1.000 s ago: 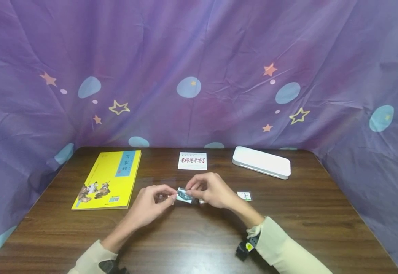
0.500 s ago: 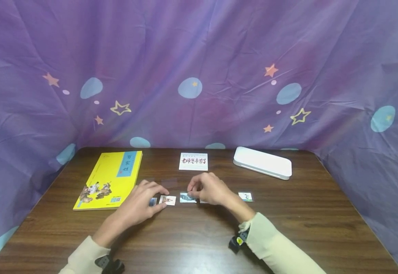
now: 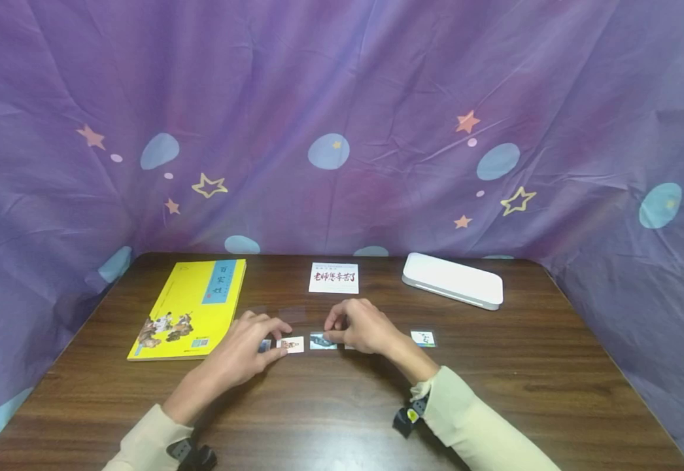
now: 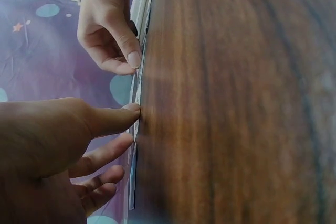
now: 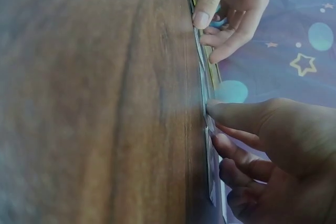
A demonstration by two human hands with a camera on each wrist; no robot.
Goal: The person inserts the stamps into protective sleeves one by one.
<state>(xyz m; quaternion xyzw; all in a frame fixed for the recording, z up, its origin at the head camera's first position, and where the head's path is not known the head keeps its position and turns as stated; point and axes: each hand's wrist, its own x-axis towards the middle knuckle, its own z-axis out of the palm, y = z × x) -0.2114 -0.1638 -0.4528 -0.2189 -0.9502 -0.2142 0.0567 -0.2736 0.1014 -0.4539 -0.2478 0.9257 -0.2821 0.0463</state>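
In the head view a row of small picture cards lies across the table. My right hand (image 3: pixel 365 327) pinches the right edge of a blue-grey picture card (image 3: pixel 319 341) between thumb and forefinger. Left of it is a white card (image 3: pixel 294 345) with a reddish-brown picture. My left hand (image 3: pixel 242 352) touches that card's left side with the thumb, its forefinger stretched out above it. Part of a bluish card (image 3: pixel 265 345) shows under the left hand. Another pale card (image 3: pixel 349 347) is mostly hidden by the right hand. In both wrist views the cards appear edge-on, their pictures unreadable.
A yellow book (image 3: pixel 195 307) lies at the left, close to the left hand. Behind the cards are a white lettered card (image 3: pixel 333 279) and a white rounded slab (image 3: pixel 452 280). A green-and-white card (image 3: pixel 423 338) lies right of the right hand on the brown table (image 3: pixel 342 405).
The blue-grey card, earlier tilted between both hands, now lies flat in the row. My left hand has let go of it and moved left to the reddish-brown card. The right hand stays at it.
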